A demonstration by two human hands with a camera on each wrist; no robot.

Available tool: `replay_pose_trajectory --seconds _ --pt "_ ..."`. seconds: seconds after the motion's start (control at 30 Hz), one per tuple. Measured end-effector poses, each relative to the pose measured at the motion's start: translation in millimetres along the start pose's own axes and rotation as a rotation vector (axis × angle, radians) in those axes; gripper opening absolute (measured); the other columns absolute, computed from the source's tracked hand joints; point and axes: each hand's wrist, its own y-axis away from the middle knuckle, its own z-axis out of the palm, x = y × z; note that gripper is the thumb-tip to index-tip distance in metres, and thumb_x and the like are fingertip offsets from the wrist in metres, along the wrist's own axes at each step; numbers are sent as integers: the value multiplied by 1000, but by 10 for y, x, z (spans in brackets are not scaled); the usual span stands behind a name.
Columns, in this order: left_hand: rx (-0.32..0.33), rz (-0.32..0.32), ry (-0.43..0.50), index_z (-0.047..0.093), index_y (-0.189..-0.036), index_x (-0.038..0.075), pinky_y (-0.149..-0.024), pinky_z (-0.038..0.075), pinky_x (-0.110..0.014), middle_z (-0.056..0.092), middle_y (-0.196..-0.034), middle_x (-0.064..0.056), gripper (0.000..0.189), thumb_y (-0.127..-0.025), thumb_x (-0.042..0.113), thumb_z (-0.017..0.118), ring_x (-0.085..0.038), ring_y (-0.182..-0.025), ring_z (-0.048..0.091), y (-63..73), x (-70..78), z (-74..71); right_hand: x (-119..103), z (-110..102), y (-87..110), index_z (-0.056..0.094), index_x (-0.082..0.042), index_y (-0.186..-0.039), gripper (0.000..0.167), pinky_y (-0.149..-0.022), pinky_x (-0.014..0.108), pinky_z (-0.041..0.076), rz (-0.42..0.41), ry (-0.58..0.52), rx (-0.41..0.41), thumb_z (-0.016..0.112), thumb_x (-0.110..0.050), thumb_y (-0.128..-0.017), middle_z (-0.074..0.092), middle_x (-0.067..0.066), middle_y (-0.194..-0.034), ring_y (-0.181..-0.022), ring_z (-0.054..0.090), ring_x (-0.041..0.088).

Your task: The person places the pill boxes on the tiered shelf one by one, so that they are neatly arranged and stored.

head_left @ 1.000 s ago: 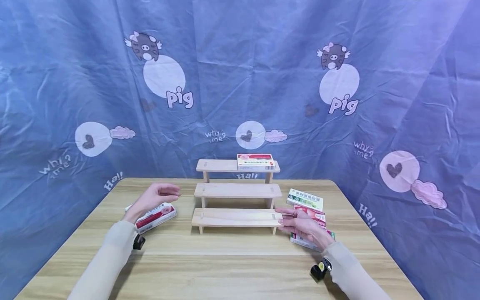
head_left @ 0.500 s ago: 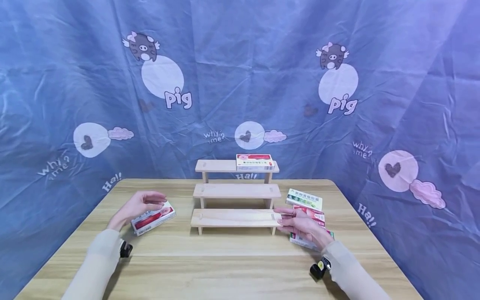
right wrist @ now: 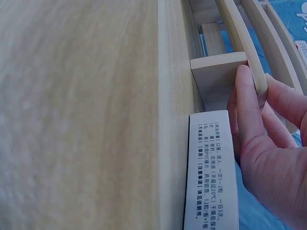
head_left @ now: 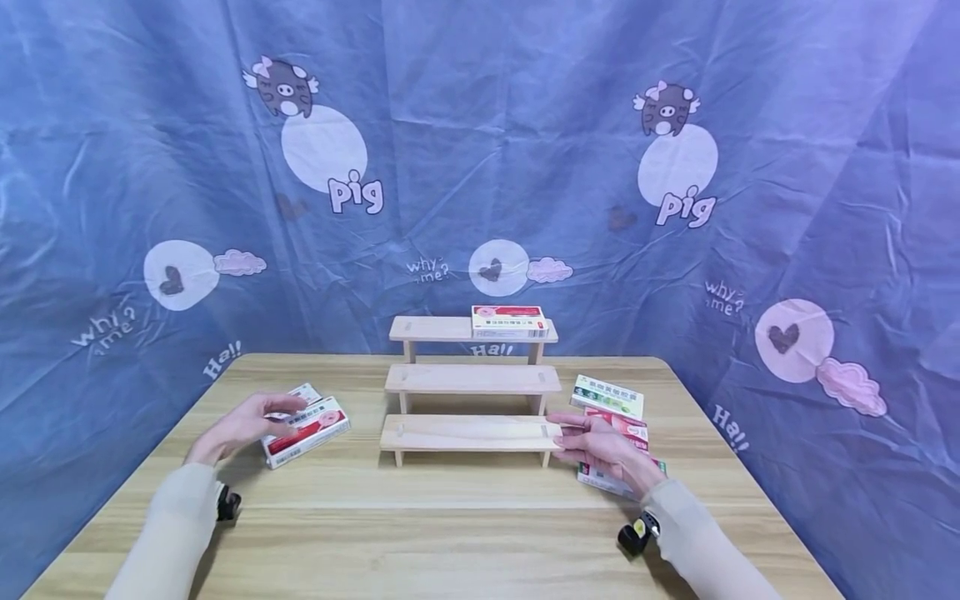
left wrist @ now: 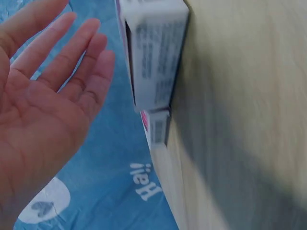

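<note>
Left hand (head_left: 247,425) farther left, near Chinese-lettered box (head_left: 311,429)

Right hand (right wrist: 276,148) around shelf end (right wrist: 259,81) (box (right wrist: 212,167) beside)

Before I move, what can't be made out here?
Head: much of the rear left box, behind the left hand and front left box.
Head: part of the right-side red box, behind the right hand.
Left wrist: print on the nearer box, blurred.
Right wrist: rest of the printed box, cut by the bottom edge.
</note>
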Motion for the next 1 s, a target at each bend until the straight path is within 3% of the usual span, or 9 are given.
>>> replay_pose_trajectory --seconds 0.27,0.5,0.6,0.73,0.8,1.0 --pt "23 11 -62 55 -131 -9 -95 46 -39 56 -131 -30 59 -77 4 74 -37 -119 50 109 -60 -42 3 -2 -6 35 8 -147 56 -97 37 55 -3 -3 4 53 9 -94 65 12 -118 -105 67 20" --pt "42 -13 -92 57 -130 -6 -88 45 -29 59 -125 -26 62 -75 11 79 -28 -110 54 138 -134 -62 18 4 -15 33 9 -147 56 -96 36 56 -15 -5 -13 51 9 -95 65 13 -118 -106 66 21" --pt "48 -9 -101 58 -129 -5 -94 45 -42 54 -129 -32 61 -74 10 79 -37 -114 51 149 -165 -49 31 6 -23 33 9 -147 55 -96 36 56 -18 -6 -13 50 9 -95 66 13 -117 -106 66 21" --pt "45 -19 -87 56 -131 -6 -102 36 -64 40 -140 -40 65 -72 8 80 -50 -126 40 156 -187 -38 33 6 -25 33 10 -147 55 -96 36 56 -19 -4 -13 51 9 -94 66 13 -118 -106 67 21" --pt "31 -30 -75 53 -133 -6 -102 37 -61 37 -142 -41 69 -71 7 80 -51 -126 39 151 -191 -30 28 8 -21 33 10 -147 56 -95 36 56 -18 -5 -8 52 9 -94 64 13 -119 -105 67 21" --pt "-10 -43 -77 47 -139 -3 -89 39 -32 42 -138 -35 82 -65 6 82 -38 -115 46 132 -158 6 22 1 -19 34 8 -147 57 -94 35 57 -6 -6 7 54 9 -93 61 14 -125 -105 67 21"
